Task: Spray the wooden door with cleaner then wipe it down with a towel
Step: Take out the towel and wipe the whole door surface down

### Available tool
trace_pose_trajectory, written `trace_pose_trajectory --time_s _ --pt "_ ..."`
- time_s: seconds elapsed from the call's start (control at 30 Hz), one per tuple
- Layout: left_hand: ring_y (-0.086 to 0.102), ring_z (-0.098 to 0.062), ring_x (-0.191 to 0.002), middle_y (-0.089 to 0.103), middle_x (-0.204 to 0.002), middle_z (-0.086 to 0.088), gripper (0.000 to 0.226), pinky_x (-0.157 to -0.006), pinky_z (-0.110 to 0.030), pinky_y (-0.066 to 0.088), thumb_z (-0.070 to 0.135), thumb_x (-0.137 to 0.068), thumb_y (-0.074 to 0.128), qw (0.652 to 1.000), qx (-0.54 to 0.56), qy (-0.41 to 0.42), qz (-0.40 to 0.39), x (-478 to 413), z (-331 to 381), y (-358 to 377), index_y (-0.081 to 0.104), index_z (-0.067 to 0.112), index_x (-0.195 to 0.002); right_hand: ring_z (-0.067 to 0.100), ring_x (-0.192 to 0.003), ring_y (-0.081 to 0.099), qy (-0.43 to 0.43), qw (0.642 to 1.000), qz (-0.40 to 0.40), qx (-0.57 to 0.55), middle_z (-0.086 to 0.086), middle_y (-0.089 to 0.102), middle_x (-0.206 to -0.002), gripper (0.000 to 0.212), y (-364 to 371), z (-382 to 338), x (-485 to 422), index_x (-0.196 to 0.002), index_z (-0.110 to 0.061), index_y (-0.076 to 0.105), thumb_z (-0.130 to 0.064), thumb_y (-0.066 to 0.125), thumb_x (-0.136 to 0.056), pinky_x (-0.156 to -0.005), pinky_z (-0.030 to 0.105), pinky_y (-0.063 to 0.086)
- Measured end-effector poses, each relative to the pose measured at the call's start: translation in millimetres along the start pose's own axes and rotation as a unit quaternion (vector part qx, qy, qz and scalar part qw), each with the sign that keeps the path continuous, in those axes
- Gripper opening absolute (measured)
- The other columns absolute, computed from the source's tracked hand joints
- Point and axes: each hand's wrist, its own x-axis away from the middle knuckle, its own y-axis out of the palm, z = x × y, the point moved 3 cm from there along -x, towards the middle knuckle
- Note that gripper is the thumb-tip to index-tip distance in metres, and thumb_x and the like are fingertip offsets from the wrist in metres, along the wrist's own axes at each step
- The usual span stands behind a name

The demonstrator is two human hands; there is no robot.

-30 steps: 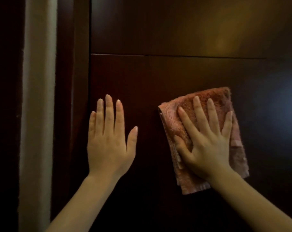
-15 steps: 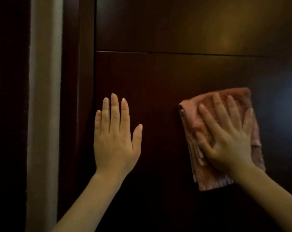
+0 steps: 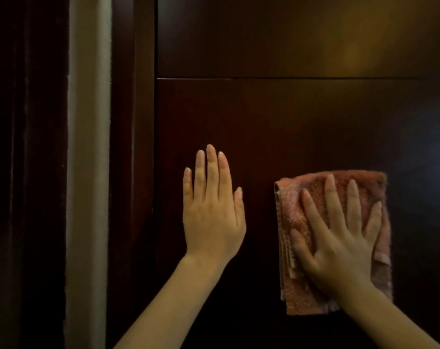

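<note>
Pressing the upright folded towel (image 3: 289, 212) flat on the door (image 3: 289, 122) under spread, straight fingers of the right grip (image 3: 340, 248), while bracing the flat, empty left grip (image 3: 214, 217) on wood near its left.

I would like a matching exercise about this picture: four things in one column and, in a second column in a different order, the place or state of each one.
Column one
1. left hand
2. right hand
3. towel
4. pale strip

Column two
a. folded, pinkish, flat against the wooden door
b. bare on the wood, fingers straight and close together
c. runs upright, to the left of the door
d. pressed on the towel, fingers spread

Pairs: 1-b; 2-d; 3-a; 4-c
</note>
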Motion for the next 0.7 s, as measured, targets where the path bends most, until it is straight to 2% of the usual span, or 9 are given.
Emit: trace_pose_trajectory --time_s 0.13,0.23,0.37,0.47,0.53,0.6,0.67,0.7 --pt "0.009 -0.025 -0.143 0.011 -0.152 -0.014 0.058 -0.116 -0.039 0.006 0.035 -0.097 0.021 1.000 -0.015 0.003 0.003 5 3 5 0.017 0.000 -0.143 0.034 -0.141 0.016 -0.100 0.995 0.010 0.013 0.009 0.026 -0.151 0.056 -10 34 -29 -0.140 -0.026 0.031 -0.056 0.020 -0.094 -0.108 0.064 0.007" --pt "0.007 -0.025 -0.143 0.009 -0.152 -0.014 0.058 -0.116 -0.038 0.003 0.036 -0.097 0.021 1.000 -0.017 0.004 0.011 4 4 5 0.015 0.001 -0.144 0.031 -0.142 0.013 -0.038 0.999 0.022 0.003 0.007 0.022 -0.152 0.059 -10 36 -35 -0.141 -0.027 0.028 -0.050 0.032 -0.088 -0.110 0.061 0.005" --pt "0.006 -0.025 -0.143 0.008 -0.153 -0.015 0.060 -0.116 -0.038 0.002 0.037 -0.097 0.022 1.000 -0.016 0.006 0.008 7 5 4 0.015 0.001 -0.144 0.032 -0.142 0.012 0.073 0.996 0.056 -0.016 0.008 0.020 -0.153 0.059 -4 10 -19 -0.143 -0.026 0.025 -0.047 0.033 -0.087 -0.111 0.056 0.001" --pt "0.006 -0.025 -0.143 0.007 -0.153 -0.015 0.061 -0.116 -0.038 0.002 0.037 -0.097 0.022 1.000 -0.015 0.006 0.004 8 6 3 0.013 0.000 -0.144 0.034 -0.142 0.010 0.100 0.993 0.052 -0.025 0.011 0.020 -0.154 0.058 -2 -3 -11 -0.143 -0.025 0.026 -0.046 0.033 -0.089 -0.110 0.058 0.001" --pt "0.005 -0.025 -0.143 0.007 -0.153 -0.014 0.061 -0.116 -0.038 0.002 0.037 -0.097 0.021 1.000 -0.016 0.010 0.001 7 6 3 0.011 0.001 -0.144 0.036 -0.141 0.010 0.060 0.998 0.026 -0.009 0.011 0.019 -0.154 0.057 -1 -4 -6 -0.143 -0.026 0.022 -0.049 0.028 -0.091 -0.110 0.058 -0.001" --pt "0.005 -0.025 -0.143 0.006 -0.153 -0.014 0.060 -0.116 -0.037 0.001 0.038 -0.097 0.020 1.000 -0.019 0.014 -0.006 7 6 3 0.010 0.001 -0.144 0.036 -0.141 0.011 -0.052 0.999 -0.006 0.005 0.009 0.018 -0.153 0.054 -3 10 -6 -0.144 -0.029 0.019 -0.052 0.018 -0.095 -0.109 0.059 0.000" --pt "0.004 -0.025 -0.143 0.005 -0.153 -0.014 0.060 -0.116 -0.037 -0.001 0.038 -0.097 0.019 1.000 -0.026 0.015 -0.007 7 5 2 0.009 0.002 -0.144 0.035 -0.140 0.016 -0.150 0.989 -0.013 0.014 0.008 0.024 -0.151 0.053 -9 40 -16 -0.143 -0.028 0.024 -0.053 0.017 -0.096 -0.107 0.063 0.006" --pt "0.003 -0.024 -0.143 0.005 -0.153 -0.014 0.060 -0.116 -0.036 -0.002 0.038 -0.097 0.019 1.000 -0.027 0.014 -0.006 7 6 2 0.009 0.002 -0.144 0.035 -0.140 0.018 -0.155 0.988 -0.008 0.017 0.008 0.026 -0.151 0.053 -12 56 -24 -0.142 -0.028 0.027 -0.052 0.018 -0.096 -0.106 0.065 0.010"
